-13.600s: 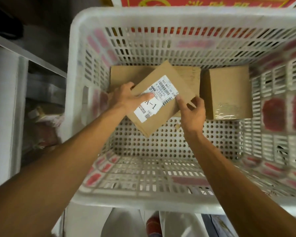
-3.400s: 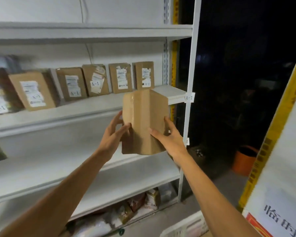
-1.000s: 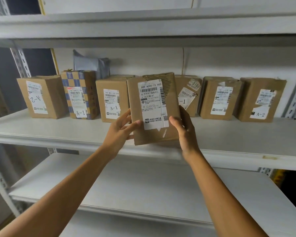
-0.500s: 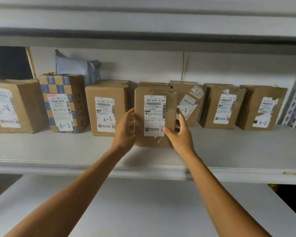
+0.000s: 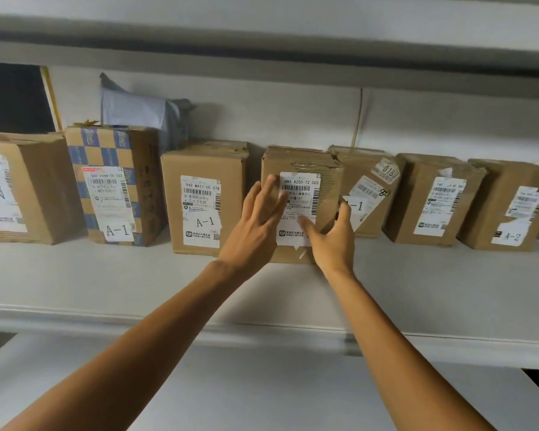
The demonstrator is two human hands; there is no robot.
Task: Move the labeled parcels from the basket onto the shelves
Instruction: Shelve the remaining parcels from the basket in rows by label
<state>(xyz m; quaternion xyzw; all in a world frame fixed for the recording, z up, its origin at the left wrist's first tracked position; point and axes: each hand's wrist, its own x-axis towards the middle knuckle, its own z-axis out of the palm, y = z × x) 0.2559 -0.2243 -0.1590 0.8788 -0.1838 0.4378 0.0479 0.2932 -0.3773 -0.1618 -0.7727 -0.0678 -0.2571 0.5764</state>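
On the white shelf [image 5: 106,275], the cardboard parcel [image 5: 327,185] stands upright; the left hand [image 5: 255,231] presses straight-fingered on its front, and the right hand [image 5: 333,241] is spread against its right edge.

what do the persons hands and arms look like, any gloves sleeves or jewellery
The left hand and right hand are bare: no gloves, and no ring shows. Both arms are bare too, right to the frame's edge, with no sleeve, watch or bracelet in view.
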